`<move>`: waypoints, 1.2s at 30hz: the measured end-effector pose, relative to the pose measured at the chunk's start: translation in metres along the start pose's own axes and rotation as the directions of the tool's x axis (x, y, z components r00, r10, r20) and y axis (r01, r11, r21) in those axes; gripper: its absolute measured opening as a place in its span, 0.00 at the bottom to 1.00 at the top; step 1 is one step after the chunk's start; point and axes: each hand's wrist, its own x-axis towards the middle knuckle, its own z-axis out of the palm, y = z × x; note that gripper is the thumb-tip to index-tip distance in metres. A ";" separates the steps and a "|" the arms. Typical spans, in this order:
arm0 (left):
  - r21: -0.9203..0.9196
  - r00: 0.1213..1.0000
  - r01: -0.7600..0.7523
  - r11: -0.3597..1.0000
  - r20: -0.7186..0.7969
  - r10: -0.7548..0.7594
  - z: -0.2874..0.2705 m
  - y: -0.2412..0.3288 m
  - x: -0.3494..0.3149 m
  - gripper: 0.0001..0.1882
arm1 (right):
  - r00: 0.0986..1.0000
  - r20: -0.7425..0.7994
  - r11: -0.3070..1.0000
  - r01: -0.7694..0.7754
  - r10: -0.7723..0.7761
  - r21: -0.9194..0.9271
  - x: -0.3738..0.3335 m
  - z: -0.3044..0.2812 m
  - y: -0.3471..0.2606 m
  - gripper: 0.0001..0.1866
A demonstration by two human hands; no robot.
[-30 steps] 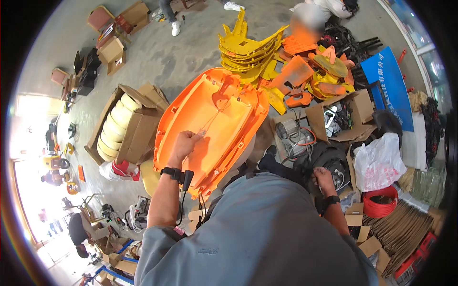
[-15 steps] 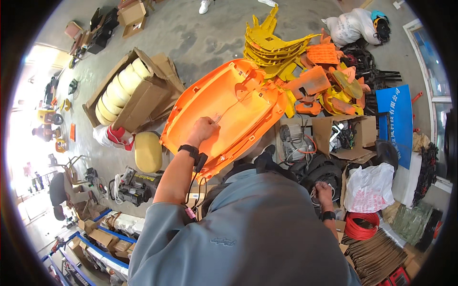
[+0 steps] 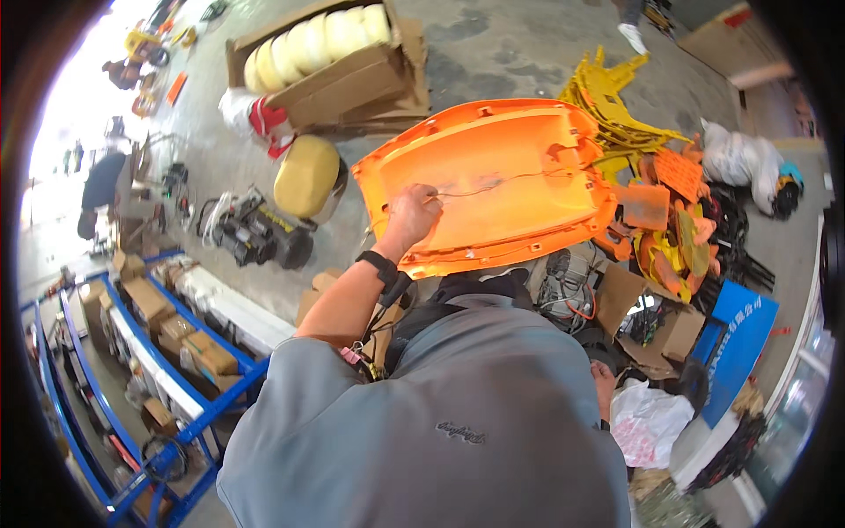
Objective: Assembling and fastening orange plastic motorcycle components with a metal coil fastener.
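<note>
A large orange plastic shell (image 3: 519, 216) lies in front of me, its hollow side up. My left hand (image 3: 414, 214) is over the shell's left part, fingers pinched on a thin wire (image 3: 480, 188). From those fingers the wire runs across the hollow toward a fitting at the shell's right end. My right hand (image 3: 603, 385) hangs low at my right side, mostly hidden by my grey shirt, and its fingers do not show clearly.
Beyond the shell stand a carton (image 3: 348, 92) of cream-coloured rolls and stacked yellow plastic parts (image 3: 607, 97). A yellow cushion-like piece (image 3: 305, 176) and a black machine (image 3: 260, 231) are at left. Blue racking (image 3: 211, 409) holds boxes. An open carton (image 3: 673, 330) sits at right.
My view has turned, and the shell now lies more level across it. My left hand still pinches the wire, nearer the shell's left end. My right hand is more hidden by my body.
</note>
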 end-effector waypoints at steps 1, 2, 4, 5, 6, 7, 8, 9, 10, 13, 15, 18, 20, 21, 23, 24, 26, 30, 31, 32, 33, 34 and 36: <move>-0.054 0.994 0.105 0.993 -0.027 -0.106 -0.005 -0.014 -0.007 0.15 | 1.000 0.010 0.999 -0.025 0.024 0.042 0.003 0.000 -0.003 0.13; -0.052 0.985 0.167 0.985 -0.022 -0.168 -0.012 -0.030 -0.012 0.15 | 0.998 0.058 1.000 -0.002 0.001 0.022 0.006 -0.002 -0.007 0.13; -0.243 0.900 0.406 0.881 -0.060 -0.432 -0.027 -0.065 -0.025 0.14 | 0.999 0.053 0.999 -0.008 0.006 0.046 0.011 -0.004 -0.017 0.13; -0.244 0.883 0.435 0.867 -0.072 -0.463 -0.033 -0.082 -0.033 0.14 | 0.997 0.073 1.000 0.011 -0.010 -0.002 0.013 -0.004 -0.023 0.13; -0.242 0.839 0.499 0.832 -0.103 -0.534 -0.039 -0.100 -0.041 0.14 | 0.996 0.081 1.000 0.020 -0.020 -0.003 0.015 -0.005 -0.030 0.12; -0.240 0.793 0.559 0.793 -0.121 -0.596 -0.045 -0.117 -0.051 0.13 | 0.996 0.081 0.999 0.019 -0.022 0.034 0.016 -0.004 -0.038 0.11; -0.250 0.778 0.570 0.783 -0.142 -0.612 -0.049 -0.132 -0.062 0.13 | 0.994 0.101 0.999 0.037 -0.035 -0.018 0.017 -0.002 -0.046 0.11; -0.217 0.721 0.646 0.732 -0.142 -0.678 -0.052 -0.148 -0.074 0.13 | 0.994 0.094 0.998 0.051 -0.048 -0.026 0.016 0.001 -0.054 0.11; -0.182 0.673 0.703 0.688 -0.145 -0.726 -0.055 -0.163 -0.086 0.14 | 0.995 0.086 0.997 0.062 -0.059 -0.033 0.015 0.004 -0.062 0.10; -0.190 0.621 0.747 0.637 -0.143 -0.771 -0.051 -0.197 -0.121 0.14 | 0.994 0.089 0.991 0.077 -0.067 -0.107 0.010 0.015 -0.080 0.11; -0.217 0.601 0.759 0.613 -0.126 -0.789 -0.043 -0.213 -0.140 0.14 | 0.994 0.076 0.983 0.090 -0.079 -0.158 0.006 0.022 -0.089 0.11; -0.359 0.571 0.771 0.526 0.025 -0.820 -0.029 -0.227 -0.159 0.16 | 0.988 0.130 0.964 0.117 -0.088 -0.238 0.001 0.031 -0.098 0.12; -0.340 0.575 0.781 0.524 0.064 -0.816 -0.019 -0.233 -0.166 0.17 | 0.984 0.150 0.942 0.140 -0.098 -0.305 0.000 0.035 -0.101 0.12; -0.333 0.557 0.794 0.509 0.062 -0.828 -0.016 -0.234 -0.168 0.17 | 0.985 0.143 0.942 0.138 -0.098 -0.306 0.000 0.036 -0.103 0.12; -0.245 0.573 0.804 0.542 0.077 -0.816 -0.011 -0.236 -0.166 0.17 | 0.986 0.144 0.944 0.125 -0.084 -0.306 0.001 0.038 -0.103 0.12; -0.214 0.608 0.784 0.583 0.072 -0.791 -0.010 -0.236 -0.164 0.17 | 0.995 0.083 0.955 0.070 -0.048 -0.287 0.002 0.040 -0.102 0.12; -0.163 0.724 0.686 0.709 0.058 -0.687 -0.013 -0.231 -0.156 0.18 | 0.997 0.082 0.978 0.032 -0.016 -0.207 0.003 0.042 -0.099 0.13; -0.335 0.712 0.689 0.643 0.147 -0.686 -0.030 -0.203 -0.135 0.12 | 0.994 0.103 0.981 0.060 -0.041 -0.187 0.006 0.042 -0.090 0.13; -0.367 0.722 0.674 0.641 0.142 -0.677 -0.035 -0.192 -0.128 0.11 | 0.992 0.119 0.979 0.073 -0.051 -0.190 0.007 0.041 -0.087 0.13; -0.428 0.743 0.641 0.637 0.134 -0.656 -0.039 -0.180 -0.122 0.11 | 0.993 0.109 0.978 0.067 -0.046 -0.195 0.009 0.040 -0.085 0.13; -0.401 0.748 0.645 0.651 0.153 -0.646 -0.045 -0.169 -0.114 0.11 | 0.994 0.095 0.983 0.074 -0.058 -0.168 0.010 0.039 -0.082 0.13; -0.351 0.755 0.645 0.678 0.156 -0.637 -0.051 -0.158 -0.104 0.10 | 0.994 0.103 0.983 0.064 -0.047 -0.174 0.015 0.040 -0.080 0.13; -0.362 0.785 0.610 0.705 0.159 -0.598 -0.057 -0.131 -0.090 0.11 | 0.995 0.095 0.986 0.047 -0.033 -0.158 0.020 0.037 -0.071 0.12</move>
